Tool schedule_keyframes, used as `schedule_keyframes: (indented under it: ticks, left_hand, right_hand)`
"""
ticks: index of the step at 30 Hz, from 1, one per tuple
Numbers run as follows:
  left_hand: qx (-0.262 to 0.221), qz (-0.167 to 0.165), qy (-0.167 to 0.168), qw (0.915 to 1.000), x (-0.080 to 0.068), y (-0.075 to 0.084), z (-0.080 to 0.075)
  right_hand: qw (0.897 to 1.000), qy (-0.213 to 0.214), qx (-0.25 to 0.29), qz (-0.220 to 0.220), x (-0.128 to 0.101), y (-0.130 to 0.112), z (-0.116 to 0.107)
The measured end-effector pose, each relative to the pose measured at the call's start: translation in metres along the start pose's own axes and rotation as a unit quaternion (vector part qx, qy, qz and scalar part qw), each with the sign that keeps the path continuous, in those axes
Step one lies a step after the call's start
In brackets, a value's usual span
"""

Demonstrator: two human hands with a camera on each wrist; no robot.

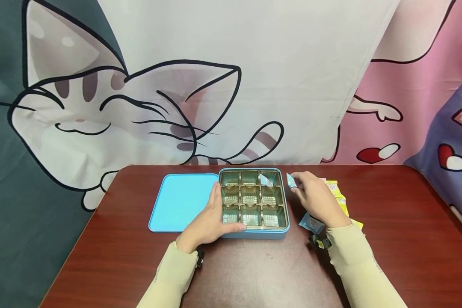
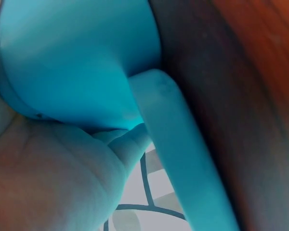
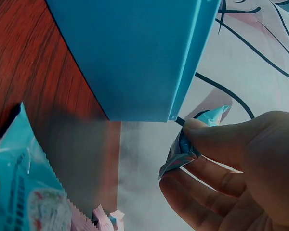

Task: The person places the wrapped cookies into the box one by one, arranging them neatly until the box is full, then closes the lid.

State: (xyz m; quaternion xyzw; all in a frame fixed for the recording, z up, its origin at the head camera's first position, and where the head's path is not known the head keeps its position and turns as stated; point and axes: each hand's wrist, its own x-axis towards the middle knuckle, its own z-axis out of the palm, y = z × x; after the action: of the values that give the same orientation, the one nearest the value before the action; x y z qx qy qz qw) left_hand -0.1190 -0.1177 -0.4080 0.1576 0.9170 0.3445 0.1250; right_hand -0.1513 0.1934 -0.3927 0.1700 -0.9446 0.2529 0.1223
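Note:
A blue tin (image 1: 267,234) with a gold divided tray (image 1: 250,203) stands on the table. One small blue-and-white packet (image 1: 266,180) lies in the tray's back right compartment. My left hand (image 1: 209,218) rests against the tin's left side with straight fingers, its thumb along the front rim. In the left wrist view, the palm lies by the blue wall. Just right of the tin's back corner, my right hand (image 1: 317,196) pinches another small blue wrapped packet (image 3: 183,147) between thumb and fingers, above the table.
The tin's blue lid (image 1: 182,203) lies flat at the left. Under and beside the right forearm are a blue packet (image 1: 311,223) and several yellow packets (image 1: 335,188). Pink packets (image 3: 103,221) show in the right wrist view. A cat-print cloth (image 1: 292,85) hangs behind the table (image 1: 400,222).

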Motion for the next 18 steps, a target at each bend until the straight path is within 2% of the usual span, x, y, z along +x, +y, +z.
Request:
schedule_keyframes:
  ticks: [11, 18]
  left_hand:
    - [0.001, 0.001, 0.002, 1.0000, 0.000, 0.000, 0.000]
    - [0.004, -0.002, 0.000, 1.0000, 0.000, 0.000, 0.000]
  right_hand:
    - [1.000, 0.023, 0.001, -0.001, 0.005, -0.009, 0.000]
    - [1.000, 0.023, 0.008, 0.005, 0.009, -0.017, -0.001]
